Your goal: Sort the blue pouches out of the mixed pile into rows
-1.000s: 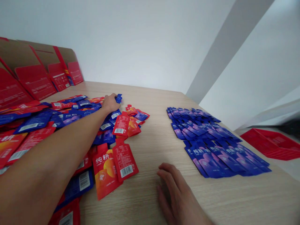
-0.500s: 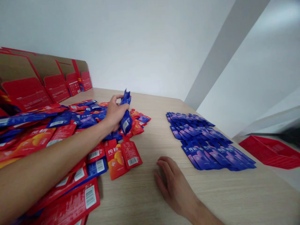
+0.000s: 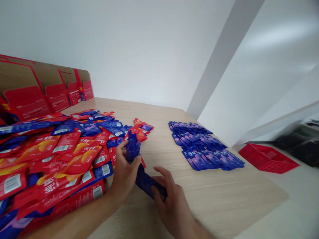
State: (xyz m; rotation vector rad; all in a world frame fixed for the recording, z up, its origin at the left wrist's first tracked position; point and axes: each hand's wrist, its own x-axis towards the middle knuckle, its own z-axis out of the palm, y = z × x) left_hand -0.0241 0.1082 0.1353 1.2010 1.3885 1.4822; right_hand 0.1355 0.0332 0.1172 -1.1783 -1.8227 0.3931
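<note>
My left hand [image 3: 124,171] is closed around a blue pouch [image 3: 133,147], held upright just right of the mixed pile. A second dark blue pouch [image 3: 146,182] stretches from under my left thumb down to my right hand [image 3: 173,199]. The right fingers and thumb are closed about its lower end. Motion blurs it, so whether the left hand also grips it is unclear. Left of my hands lies a loose heap of red-orange pouches [image 3: 82,159] and blue pouches [image 3: 98,129]. On the right, overlapping blue pouches [image 3: 204,157] lie face up in three rows.
Open red cartons [image 3: 27,101] with brown insides stand along the back left of the wooden table [image 3: 159,116]. A few pouches [image 3: 143,126] lie apart from the heap. Beyond the table's right edge is a red box [image 3: 269,159] near a dark blurred object [image 3: 299,142].
My left hand has come back from the heap's far side with blue pouches, toward me. My right hand, empty before, has closed on one blue pouch. The view has shifted slightly.
</note>
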